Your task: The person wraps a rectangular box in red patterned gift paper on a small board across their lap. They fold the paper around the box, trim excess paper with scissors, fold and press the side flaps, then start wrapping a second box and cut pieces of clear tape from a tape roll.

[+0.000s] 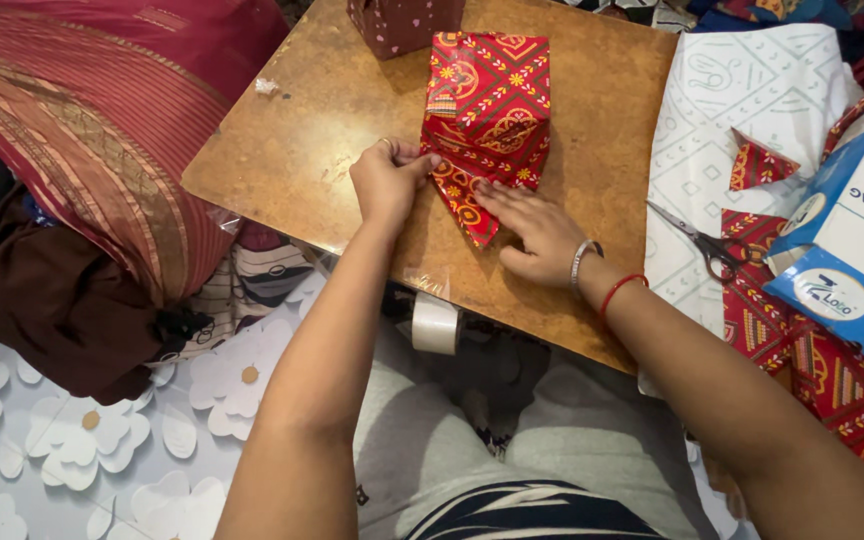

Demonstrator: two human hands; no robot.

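Note:
A box wrapped in red patterned paper [489,100] lies on a small brown table [322,110]. Its near end is folded into a pointed flap [467,205] that lies flat on the table. My left hand [387,180] pinches the left edge of the wrap where the flap starts. My right hand [537,232] rests flat on the right side of the flap, fingers spread, with a silver bangle and a red thread at the wrist.
A dark red dotted box [402,22] stands at the table's far edge. A roll of clear tape [436,322] hangs off the near edge. Scissors [702,242], white-backed wrapping paper [752,100], red paper scraps [757,165] and a blue and white carton [857,240] lie to the right. Striped red fabric [82,120] is on the left.

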